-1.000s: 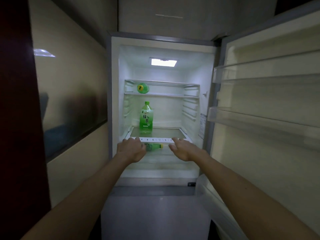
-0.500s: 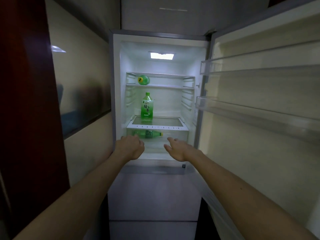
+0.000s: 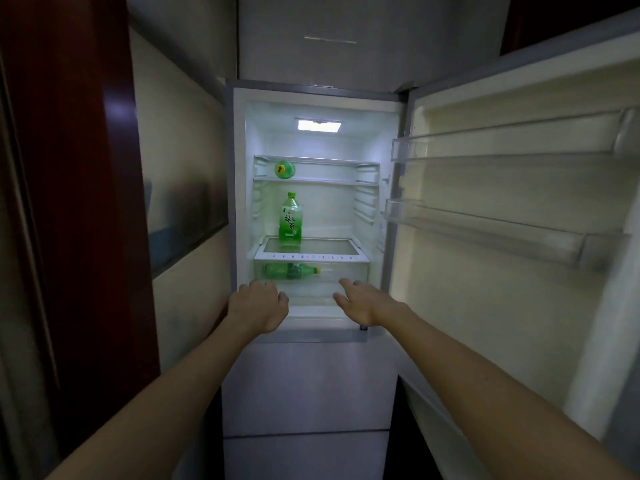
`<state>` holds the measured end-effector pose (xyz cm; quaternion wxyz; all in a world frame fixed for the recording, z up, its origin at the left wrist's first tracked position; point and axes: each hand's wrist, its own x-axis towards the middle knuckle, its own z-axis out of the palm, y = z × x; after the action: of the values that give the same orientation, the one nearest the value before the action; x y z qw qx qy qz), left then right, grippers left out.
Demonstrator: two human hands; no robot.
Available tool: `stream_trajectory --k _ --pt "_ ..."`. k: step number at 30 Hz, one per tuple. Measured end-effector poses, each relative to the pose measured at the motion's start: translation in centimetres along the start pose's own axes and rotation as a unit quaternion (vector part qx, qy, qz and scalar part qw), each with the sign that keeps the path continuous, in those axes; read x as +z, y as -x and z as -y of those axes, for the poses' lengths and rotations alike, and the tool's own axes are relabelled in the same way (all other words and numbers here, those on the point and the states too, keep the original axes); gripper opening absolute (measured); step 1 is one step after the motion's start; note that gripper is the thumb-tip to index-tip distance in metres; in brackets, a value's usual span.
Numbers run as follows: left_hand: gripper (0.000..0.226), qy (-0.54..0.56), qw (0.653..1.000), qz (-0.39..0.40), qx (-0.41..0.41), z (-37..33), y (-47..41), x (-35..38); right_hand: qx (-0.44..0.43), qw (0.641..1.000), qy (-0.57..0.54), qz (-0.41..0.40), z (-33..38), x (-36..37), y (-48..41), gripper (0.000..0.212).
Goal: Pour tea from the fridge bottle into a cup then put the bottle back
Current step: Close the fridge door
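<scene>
Fridge (image 3: 239,202): door open. Tea bottle (image 3: 290,220): upright on the glass shelf (image 3: 332,247), capped, untouched. Left hand (image 3: 258,306): loosely curled, empty. Right hand (image 3: 363,299): open, empty. Cup: not in view. Progress, judged: unclear; either nothing poured or bottle returned.

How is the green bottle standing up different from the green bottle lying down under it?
The standing bottle is upright on the glass shelf; the lying bottle rests on its side in the drawer below. The standing bottle's label faces us plainly; the lying bottle shows dimly through the drawer's clear front. Its cap points right; the standing bottle's points up. Both are green plastic.
</scene>
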<state>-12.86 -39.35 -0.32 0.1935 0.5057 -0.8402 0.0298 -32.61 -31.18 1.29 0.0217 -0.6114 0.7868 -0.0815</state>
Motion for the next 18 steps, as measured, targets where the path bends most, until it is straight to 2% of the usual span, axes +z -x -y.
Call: stream_trajectory --k 10,18 --pt "0.047 -0.012 0.999 0.015 0.027 1.6 4.7 -1.3 0.030 0.999 0.022 0.004 1.8 0.1 6.7 0.056" --pt "0.047 -0.037 0.996 0.019 0.079 -2.0 8.3 -2.3 0.078 0.997 0.020 -0.016 -0.5 -1.9 13.6 0.055"
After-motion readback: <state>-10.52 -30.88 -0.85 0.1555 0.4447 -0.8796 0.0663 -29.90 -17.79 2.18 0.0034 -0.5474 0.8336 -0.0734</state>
